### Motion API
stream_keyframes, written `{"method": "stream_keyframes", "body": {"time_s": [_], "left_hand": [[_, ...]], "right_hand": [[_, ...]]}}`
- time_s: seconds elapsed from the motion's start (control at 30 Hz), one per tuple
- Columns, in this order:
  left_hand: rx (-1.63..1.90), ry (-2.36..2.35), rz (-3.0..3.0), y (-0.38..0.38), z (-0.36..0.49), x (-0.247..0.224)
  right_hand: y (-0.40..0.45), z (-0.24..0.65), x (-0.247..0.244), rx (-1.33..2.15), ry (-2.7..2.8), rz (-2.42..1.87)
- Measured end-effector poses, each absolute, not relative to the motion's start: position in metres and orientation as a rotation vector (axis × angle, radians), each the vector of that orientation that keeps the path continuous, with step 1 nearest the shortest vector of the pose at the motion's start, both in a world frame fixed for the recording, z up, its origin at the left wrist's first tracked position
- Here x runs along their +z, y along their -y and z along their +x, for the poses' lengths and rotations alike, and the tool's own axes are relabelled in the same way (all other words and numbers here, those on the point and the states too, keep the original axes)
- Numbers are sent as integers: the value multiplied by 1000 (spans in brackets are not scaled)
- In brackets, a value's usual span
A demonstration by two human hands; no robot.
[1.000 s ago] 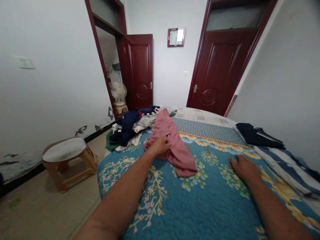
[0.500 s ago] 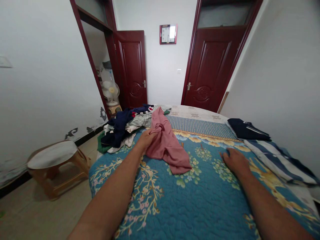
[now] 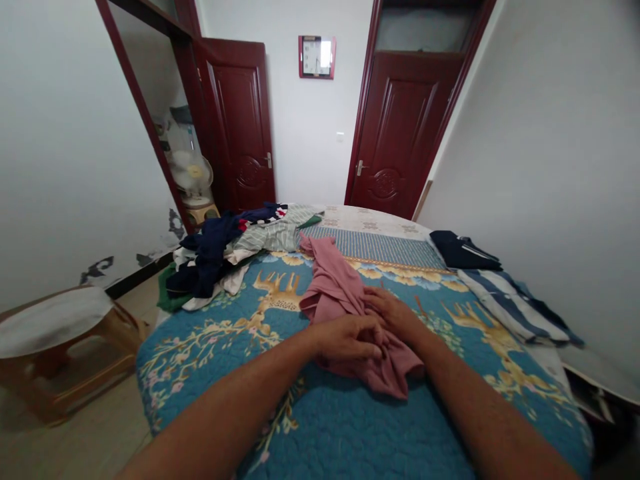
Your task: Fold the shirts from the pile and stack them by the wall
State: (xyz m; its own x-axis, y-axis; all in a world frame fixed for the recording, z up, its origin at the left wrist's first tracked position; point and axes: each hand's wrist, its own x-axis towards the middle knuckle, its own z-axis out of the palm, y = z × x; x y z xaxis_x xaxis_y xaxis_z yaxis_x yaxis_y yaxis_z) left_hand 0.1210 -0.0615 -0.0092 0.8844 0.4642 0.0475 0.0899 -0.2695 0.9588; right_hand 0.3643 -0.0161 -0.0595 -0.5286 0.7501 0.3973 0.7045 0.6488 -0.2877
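Note:
A pink garment [image 3: 333, 273] lies crumpled and stretched out on the blue floral quilted cover [image 3: 350, 440] in front of me. My left hand [image 3: 347, 339] is over its near part, with thumb and forefinger apart and the other fingers loosely curled; nothing shows gripped between them. Fingers stretched out, my right hand [image 3: 393, 312] rests on the cloth from the right side, just beyond the left. The two hands are close together and hide part of the fabric.
A heap of dark blue, white, green and striped clothes [image 3: 215, 257] lies at the far left. Folded at the right are a dark garment [image 3: 463, 250] and a blue-and-white striped one [image 3: 505, 303]. A stool [image 3: 65, 340] stands on the floor at left.
My left hand has let go of the pink garment's left edge and moved right and nearer. My right hand has come left onto the cloth. The garment lies nearer and more drawn together.

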Motion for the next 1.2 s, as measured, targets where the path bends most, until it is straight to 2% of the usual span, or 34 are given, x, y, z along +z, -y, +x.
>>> {"method": "stream_keyframes", "body": {"time_s": [0.13, 0.3, 0.4, 0.5, 0.67, 0.83, 1.0, 1.2], "left_hand": [[351, -687, 2266, 52, 109, -2], [587, -1130, 2598, 34, 100, -7], [696, -1451, 2621, 22, 89, -13], [630, -1703, 2568, 14, 75, -19], [565, -1730, 2439, 2, 64, -27], [698, -1655, 2332, -16, 49, -25], [1208, -1894, 2095, -39, 8, -10], [1392, -1979, 1908, -52, -21, -10]], "right_hand": [[15, 365, -57, 40, 2368, -1330], [19, 368, -50, 134, 2360, -1430], [22, 367, -49, 225, 2312, -1431], [26, 365, -47, 347, 2335, -1391], [28, 364, -45, 511, 2251, -1305], [13, 389, -45, 577, 1722, -1375], [-5, 433, -44, 384, 852, -1322], [-7, 441, -51, 521, 753, -1185]]}}
